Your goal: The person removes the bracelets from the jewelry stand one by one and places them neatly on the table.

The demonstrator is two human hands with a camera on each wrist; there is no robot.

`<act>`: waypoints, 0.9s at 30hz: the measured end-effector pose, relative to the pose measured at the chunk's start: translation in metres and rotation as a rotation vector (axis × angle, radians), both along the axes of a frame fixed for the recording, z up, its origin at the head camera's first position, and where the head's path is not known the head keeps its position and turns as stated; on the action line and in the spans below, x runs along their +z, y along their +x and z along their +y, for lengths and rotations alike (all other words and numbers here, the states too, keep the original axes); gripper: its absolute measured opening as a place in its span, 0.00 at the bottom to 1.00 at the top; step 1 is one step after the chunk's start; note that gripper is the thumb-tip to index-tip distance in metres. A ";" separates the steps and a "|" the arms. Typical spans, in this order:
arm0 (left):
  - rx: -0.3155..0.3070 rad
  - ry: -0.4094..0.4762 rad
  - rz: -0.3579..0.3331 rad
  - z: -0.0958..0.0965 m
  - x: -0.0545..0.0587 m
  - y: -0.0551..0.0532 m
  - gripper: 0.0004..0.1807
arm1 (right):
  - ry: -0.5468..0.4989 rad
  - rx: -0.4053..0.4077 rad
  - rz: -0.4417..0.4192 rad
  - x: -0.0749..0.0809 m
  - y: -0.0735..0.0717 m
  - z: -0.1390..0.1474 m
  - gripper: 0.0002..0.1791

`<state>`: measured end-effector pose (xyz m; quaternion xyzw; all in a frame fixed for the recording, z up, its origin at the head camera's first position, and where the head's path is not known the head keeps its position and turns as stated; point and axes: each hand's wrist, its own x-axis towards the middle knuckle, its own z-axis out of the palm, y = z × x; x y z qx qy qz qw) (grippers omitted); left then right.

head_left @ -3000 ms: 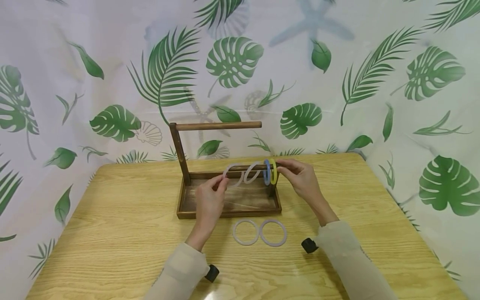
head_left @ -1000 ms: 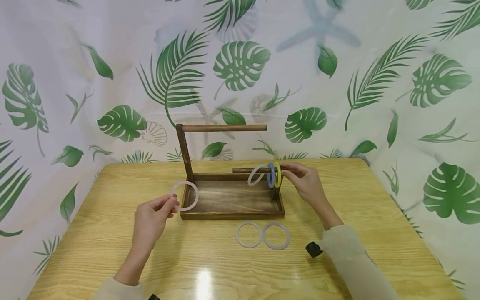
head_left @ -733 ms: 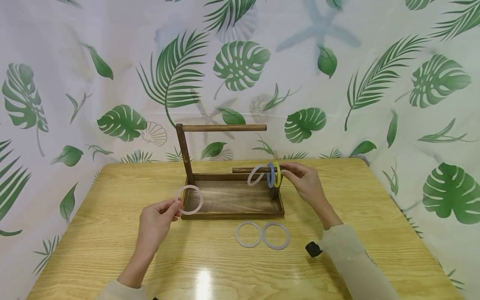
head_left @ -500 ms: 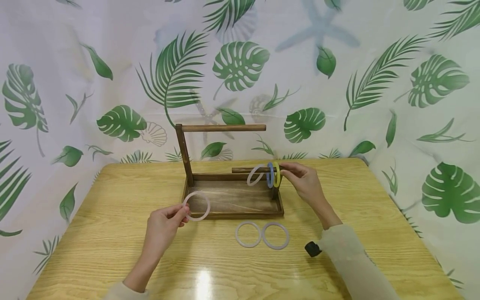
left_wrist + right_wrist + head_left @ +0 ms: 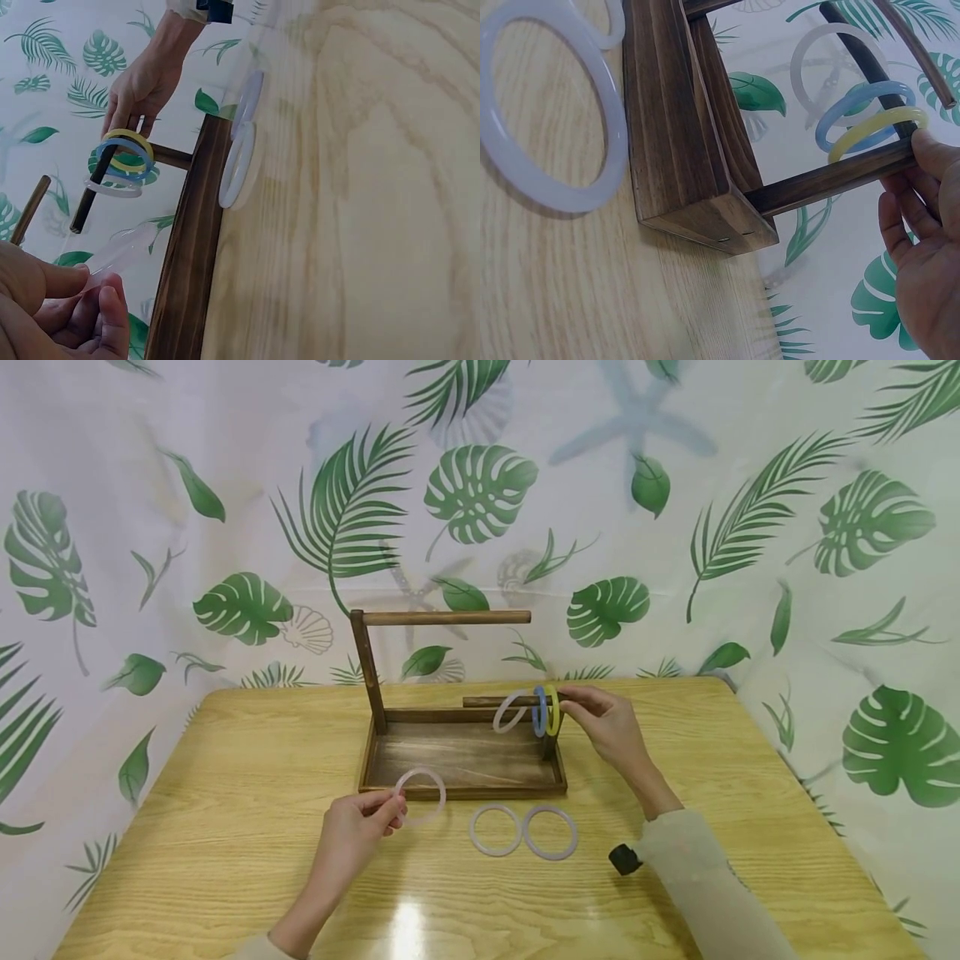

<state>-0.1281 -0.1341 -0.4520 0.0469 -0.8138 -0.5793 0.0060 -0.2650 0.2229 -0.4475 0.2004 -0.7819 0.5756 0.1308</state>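
My left hand (image 5: 356, 833) pinches a translucent pale pink bangle (image 5: 443, 796) by its left edge, in front of the wooden stand's tray (image 5: 465, 792). My right hand (image 5: 611, 727) grips the stand's short right post (image 5: 832, 178) at its top, thumb and fingers on either side. On the lower rod (image 5: 480, 702) by that hand hang a yellow bangle (image 5: 556, 712), a blue bangle (image 5: 536, 714) and a tilted pale bangle (image 5: 501, 718). In the left wrist view, fingers partly hide the pinched bangle.
Two pale lilac bangles lie side by side on the table before the tray: a thinner left bangle (image 5: 473, 835) and a thicker right bangle (image 5: 551, 857). The stand's taller left post (image 5: 367, 672) carries an upper rod (image 5: 450, 618). A leaf-patterned cloth (image 5: 480, 560) hangs behind the table (image 5: 225, 827).
My left hand took the pale pink bangle off the lower rod's free end, out to the left, then brought it rightward and nearer. My right hand stays on the post.
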 end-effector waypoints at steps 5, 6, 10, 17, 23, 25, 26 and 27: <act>-0.031 -0.001 -0.015 0.006 -0.004 0.004 0.10 | 0.009 -0.005 -0.003 0.001 0.001 0.000 0.14; -0.036 0.000 -0.013 0.007 -0.005 0.004 0.10 | 0.010 -0.008 -0.005 0.001 0.001 0.000 0.14; -0.040 0.018 -0.019 0.010 -0.008 0.005 0.10 | 0.009 -0.010 -0.006 0.001 0.001 -0.001 0.14; -0.075 0.040 -0.021 0.017 -0.012 0.007 0.09 | 0.007 -0.002 -0.002 0.000 0.001 0.001 0.14; -0.076 0.048 -0.030 0.021 -0.014 0.007 0.08 | 0.013 0.004 0.004 0.000 0.000 0.001 0.14; -0.076 0.045 -0.028 0.022 -0.014 0.007 0.08 | 0.018 0.001 0.004 0.002 0.001 0.000 0.14; -0.077 0.042 -0.026 0.022 -0.014 0.007 0.08 | 0.020 -0.002 0.003 0.003 0.002 -0.001 0.14; -0.078 0.040 -0.027 0.022 -0.014 0.007 0.08 | 0.023 -0.006 0.001 0.004 0.003 -0.001 0.14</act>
